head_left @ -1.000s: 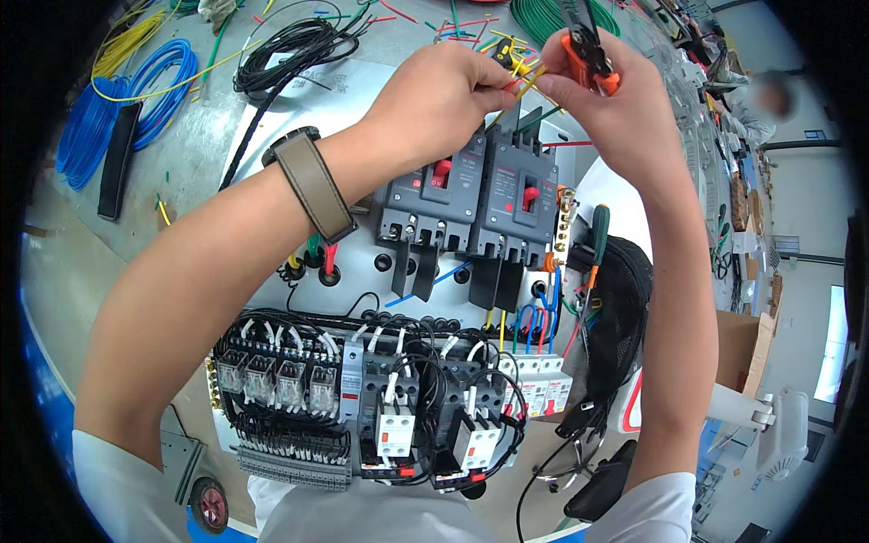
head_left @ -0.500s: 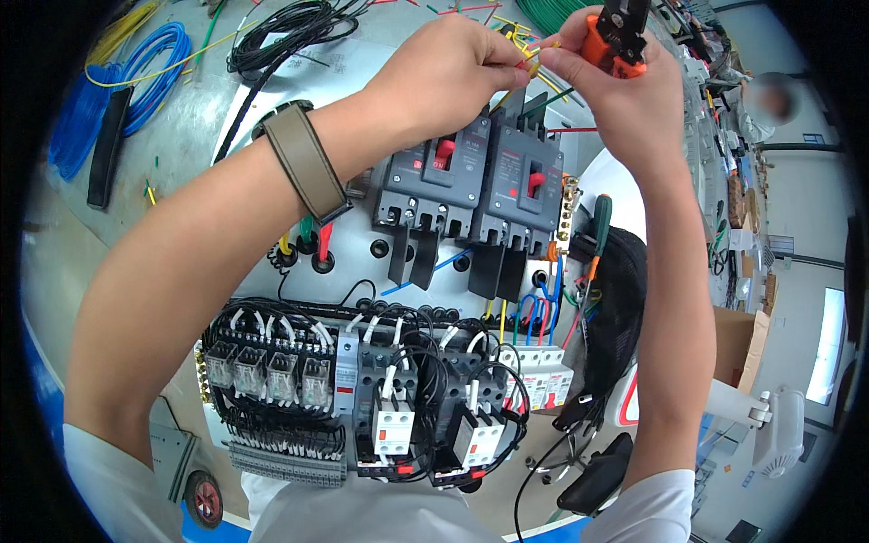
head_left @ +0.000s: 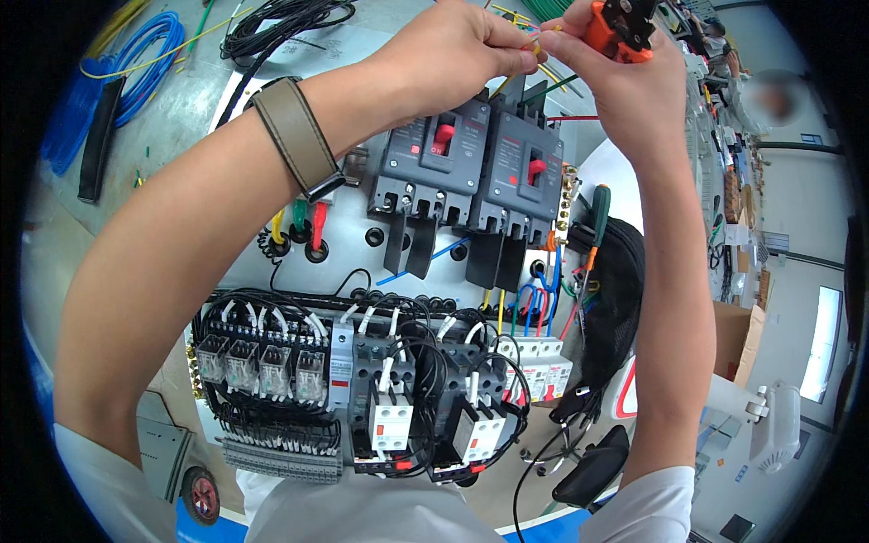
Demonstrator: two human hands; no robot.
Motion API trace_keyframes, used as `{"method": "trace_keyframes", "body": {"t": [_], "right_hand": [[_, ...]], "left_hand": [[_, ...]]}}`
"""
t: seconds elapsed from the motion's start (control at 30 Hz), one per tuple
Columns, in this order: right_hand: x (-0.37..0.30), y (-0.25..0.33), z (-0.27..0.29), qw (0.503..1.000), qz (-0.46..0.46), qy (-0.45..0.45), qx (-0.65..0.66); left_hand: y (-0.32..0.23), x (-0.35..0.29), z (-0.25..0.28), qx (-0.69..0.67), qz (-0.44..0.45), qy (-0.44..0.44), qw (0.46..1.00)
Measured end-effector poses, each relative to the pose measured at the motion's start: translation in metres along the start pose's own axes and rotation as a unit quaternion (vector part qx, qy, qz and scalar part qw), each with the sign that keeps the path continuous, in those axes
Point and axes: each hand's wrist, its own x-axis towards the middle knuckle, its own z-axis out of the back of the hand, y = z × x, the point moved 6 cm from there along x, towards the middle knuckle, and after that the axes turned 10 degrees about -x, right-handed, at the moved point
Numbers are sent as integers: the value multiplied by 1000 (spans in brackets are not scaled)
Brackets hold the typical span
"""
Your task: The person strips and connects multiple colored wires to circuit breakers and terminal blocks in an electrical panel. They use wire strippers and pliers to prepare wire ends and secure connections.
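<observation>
My left hand (head_left: pixel 457 61), a watch strap on its wrist, reaches to the top middle and pinches a thin yellow wire (head_left: pixel 536 48) between thumb and fingertips. Facing it, my right hand (head_left: pixel 625 95) has its thumb and forefinger at the same wire. In that right palm sits a hand tool (head_left: pixel 608 34) with orange grips and a black head; its exact kind is unclear. Below the hands stand two dark grey circuit breakers with red toggles, the left breaker (head_left: pixel 434 154) and the right breaker (head_left: pixel 523 176).
Relays (head_left: pixel 274 371), contactors (head_left: pixel 391 421) and white miniature breakers (head_left: pixel 536 366) line the panel's near side with black wiring. A green-handled screwdriver (head_left: pixel 599 215) stands at a black bag (head_left: pixel 615 308). Coils of black cable (head_left: pixel 285 25) and blue wire (head_left: pixel 149 68) lie far left.
Both hands have shifted slightly upward in the view, still together at the yellow wire. The panel sits a little further left in the picture. The tool stays in my right hand.
</observation>
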Motion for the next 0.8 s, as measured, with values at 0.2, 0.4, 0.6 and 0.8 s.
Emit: {"method": "trace_keyframes", "body": {"t": [0.2,0.4,0.6,0.8], "right_hand": [[3,-10,-1,999,-21,24,42],[5,-10,-3,999,-37,28,16],[6,-10,-4,997,-46,38,37],[3,-10,-4,997,-38,23,56]], "left_hand": [[-5,-3,-3,3,24,11,1000],[0,2,-2,-1,-3,-6,1000],[-1,1,-2,-16,-3,-10,1000],[-2,0,-3,-13,-13,-8,1000]]}}
